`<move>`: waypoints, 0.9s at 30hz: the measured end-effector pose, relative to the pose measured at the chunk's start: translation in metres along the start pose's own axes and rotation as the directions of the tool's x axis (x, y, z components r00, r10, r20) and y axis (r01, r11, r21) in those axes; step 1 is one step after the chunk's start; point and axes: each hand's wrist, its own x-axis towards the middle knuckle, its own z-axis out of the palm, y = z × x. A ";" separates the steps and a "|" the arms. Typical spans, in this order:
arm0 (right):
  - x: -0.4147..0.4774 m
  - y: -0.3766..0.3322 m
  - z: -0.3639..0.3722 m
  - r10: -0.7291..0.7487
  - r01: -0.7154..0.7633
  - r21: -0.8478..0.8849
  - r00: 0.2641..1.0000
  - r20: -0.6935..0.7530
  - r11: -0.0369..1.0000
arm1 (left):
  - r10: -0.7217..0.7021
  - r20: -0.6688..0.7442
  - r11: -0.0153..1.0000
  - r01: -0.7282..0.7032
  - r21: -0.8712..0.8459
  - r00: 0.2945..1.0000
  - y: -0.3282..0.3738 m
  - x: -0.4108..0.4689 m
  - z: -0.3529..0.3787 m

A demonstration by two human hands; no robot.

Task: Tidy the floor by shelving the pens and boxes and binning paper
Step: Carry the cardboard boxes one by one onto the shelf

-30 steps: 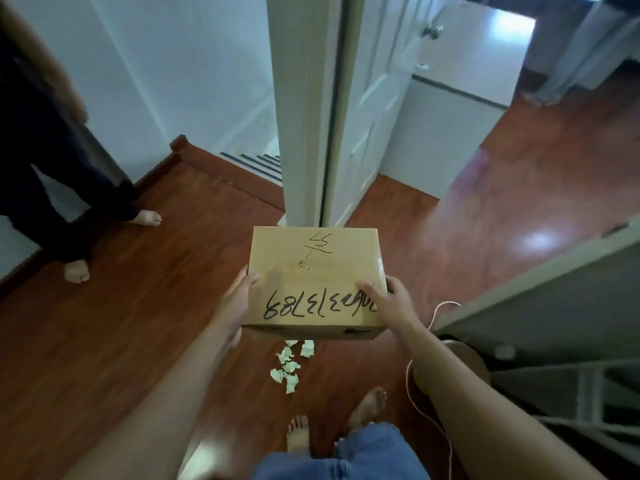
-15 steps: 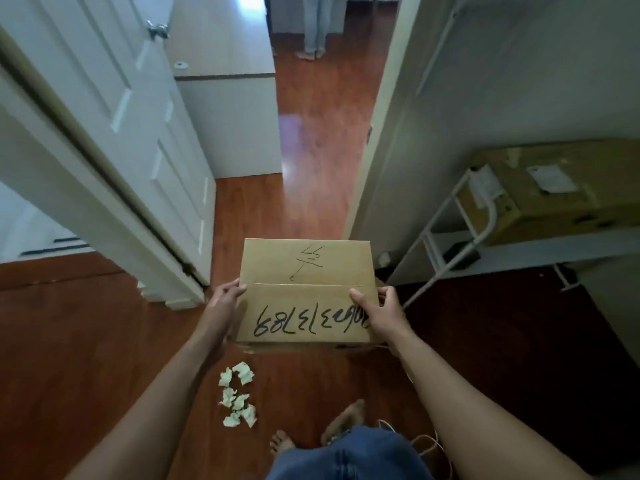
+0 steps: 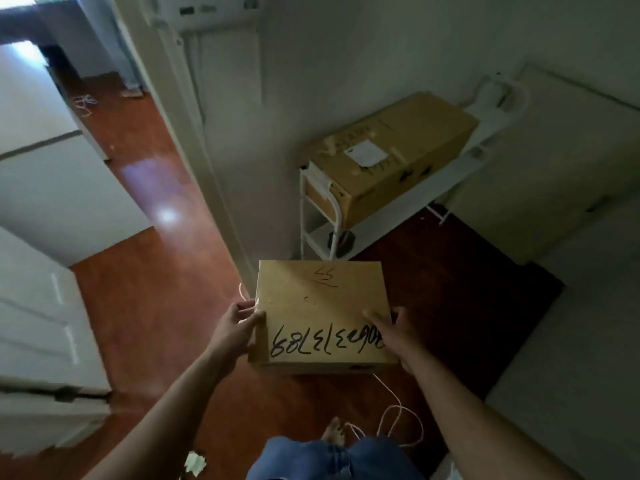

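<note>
Well, the person stands on the reddish wood floor (image 3: 152, 306) holding a cardboard box (image 3: 320, 315) level out in front, with black marker digits scrawled across its top. The left hand (image 3: 239, 322) clasps the box's left edge, fingers curled round the side and thumb on top; the right hand (image 3: 393, 332) grips the right edge the same way, thumb lying across the lid. Both hands are closed firmly on it, and the box touches nothing else.

Toward one o'clock from the box stands a white shelf rack (image 3: 320, 216) against the wall, and a larger cardboard box (image 3: 394, 154) (with a white label stuck on its top) already lies on its upper tier. A small dark object sits on the rack's lower shelf, too dim to tell what it is. Between the person and the rack the floor is darker, shadowed.

At six o'clock, below the box, a thin white cord (image 3: 398, 420) loops over the floor beside a bare foot (image 3: 334, 433) and blue jeans. A scrap of crumpled paper (image 3: 195, 462) lies at seven o'clock, near the frame's bottom edge. A white door (image 3: 45, 341) stands at nine o'clock.
</note>
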 end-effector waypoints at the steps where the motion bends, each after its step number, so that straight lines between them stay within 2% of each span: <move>1: 0.004 0.005 -0.014 0.007 -0.007 0.010 1.000 -0.030 1.000 | -0.003 0.035 1.000 0.003 0.021 0.999 0.006 0.007 0.016; 12: 0.022 0.065 -0.146 0.222 -0.163 0.212 0.930 -0.293 0.963 | -0.029 0.340 0.967 -0.060 0.249 0.940 0.056 0.056 0.190; 17: 0.033 0.071 -0.188 0.268 -0.165 0.289 0.891 -0.366 0.943 | -0.034 0.442 0.935 -0.128 0.332 0.897 0.088 0.077 0.255; 23: 0.045 0.061 -0.235 0.312 -0.122 0.405 0.840 -0.445 0.906 | -0.057 0.576 0.916 -0.187 0.355 0.815 0.132 0.107 0.325; 27: 0.058 0.055 -0.264 0.309 -0.084 0.432 0.821 -0.481 0.898 | -0.075 0.621 0.894 -0.223 0.388 0.780 0.161 0.120 0.373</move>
